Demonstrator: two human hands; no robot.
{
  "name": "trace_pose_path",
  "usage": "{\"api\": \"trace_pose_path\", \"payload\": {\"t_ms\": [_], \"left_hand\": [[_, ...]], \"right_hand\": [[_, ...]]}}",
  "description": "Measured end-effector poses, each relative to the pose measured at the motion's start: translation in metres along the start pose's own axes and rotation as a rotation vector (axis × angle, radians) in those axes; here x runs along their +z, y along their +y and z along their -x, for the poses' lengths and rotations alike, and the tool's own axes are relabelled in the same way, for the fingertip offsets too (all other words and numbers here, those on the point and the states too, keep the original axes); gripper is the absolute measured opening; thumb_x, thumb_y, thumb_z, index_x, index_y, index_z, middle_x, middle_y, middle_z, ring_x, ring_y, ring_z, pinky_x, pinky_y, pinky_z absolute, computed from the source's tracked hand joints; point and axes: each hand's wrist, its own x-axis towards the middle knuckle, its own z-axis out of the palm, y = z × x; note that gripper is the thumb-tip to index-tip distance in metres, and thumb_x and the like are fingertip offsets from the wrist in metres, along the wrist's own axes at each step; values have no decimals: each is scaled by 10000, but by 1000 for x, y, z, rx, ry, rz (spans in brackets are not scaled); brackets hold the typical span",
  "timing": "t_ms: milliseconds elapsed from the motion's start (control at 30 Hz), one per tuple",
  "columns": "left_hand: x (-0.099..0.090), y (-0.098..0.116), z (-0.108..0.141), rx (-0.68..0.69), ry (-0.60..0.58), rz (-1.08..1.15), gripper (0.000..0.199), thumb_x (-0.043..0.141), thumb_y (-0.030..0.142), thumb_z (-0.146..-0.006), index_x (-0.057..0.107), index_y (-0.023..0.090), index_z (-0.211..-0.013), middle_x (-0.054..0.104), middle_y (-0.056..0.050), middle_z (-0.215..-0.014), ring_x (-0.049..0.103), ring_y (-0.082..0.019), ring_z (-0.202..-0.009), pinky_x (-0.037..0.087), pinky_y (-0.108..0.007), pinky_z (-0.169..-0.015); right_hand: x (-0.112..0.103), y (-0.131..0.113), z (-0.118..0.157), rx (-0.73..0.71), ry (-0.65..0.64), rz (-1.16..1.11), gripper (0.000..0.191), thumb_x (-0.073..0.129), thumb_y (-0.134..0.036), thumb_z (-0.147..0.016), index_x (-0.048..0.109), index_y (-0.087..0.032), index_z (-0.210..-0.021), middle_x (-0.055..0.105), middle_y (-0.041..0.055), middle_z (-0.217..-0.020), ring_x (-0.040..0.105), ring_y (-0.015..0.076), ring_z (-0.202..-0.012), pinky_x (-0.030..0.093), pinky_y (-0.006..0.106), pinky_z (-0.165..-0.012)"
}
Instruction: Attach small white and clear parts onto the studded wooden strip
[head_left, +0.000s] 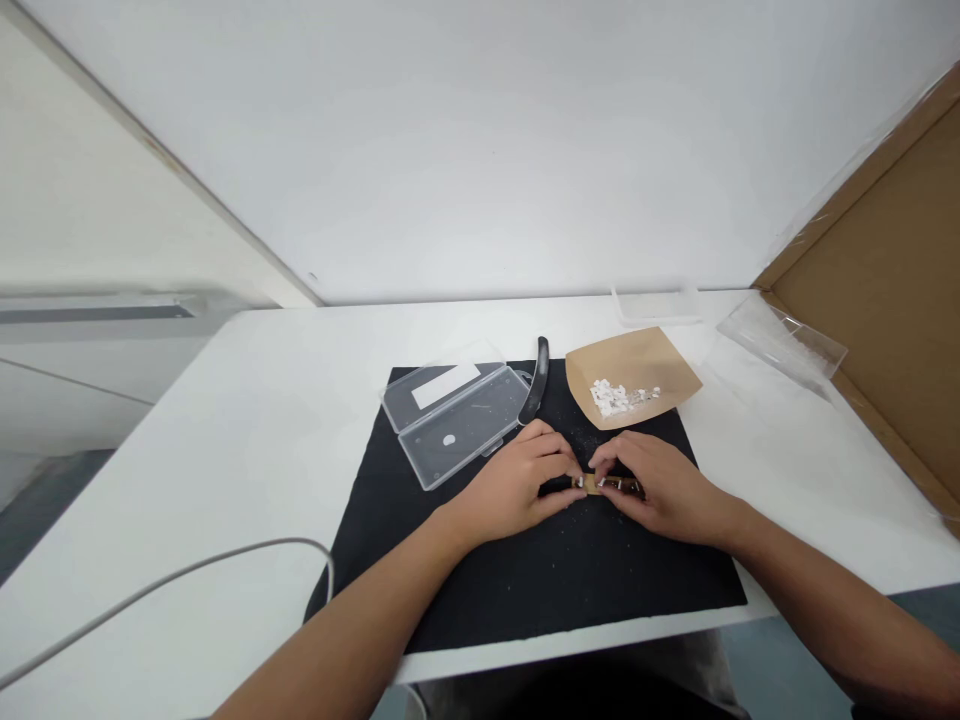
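Bright, diffuse light, soft shadows, edges stretched, fine detail slightly blurred

There are two hands (517, 478) (667, 488), one hinged case (469, 440), one brown tray (626, 358).

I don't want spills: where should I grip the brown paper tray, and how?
Probably pinch the brown paper tray by its right rim, coming from the right: the wall flares outward there, and most white pieces lie toward the near left.

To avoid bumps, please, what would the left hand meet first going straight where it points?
Probably the right hand, beyond the slim brown-and-tan strip between them; depth is unclear.
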Motion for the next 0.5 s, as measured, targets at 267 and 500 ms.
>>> {"api": "trace_pose_path", "payload": {"t_ms": [267, 500], "left_hand": [[0, 1, 0, 9, 11, -16, 137, 642, 255, -1014, 758, 197, -1059, 724, -92, -1024, 605, -228, -1001, 494, -375, -926], [1, 2, 0, 3, 20, -39, 151, 624, 256, -1028, 759, 193, -1055, 718, -89, -1018, 587, -227, -996, 487, -382, -929]], "right_hand": [[-5, 0, 2, 22, -27, -54, 336, 627, -59, -872, 587, -239, -1153, 680, 64, -1087, 633, 223, -989, 530, 367, -849], [-3, 2, 1, 28, -14, -34, 251, 656, -128, -924, 592, -236, -1142, 684, 56, -1072, 632, 218, -975, 518, 363, -836]]}}
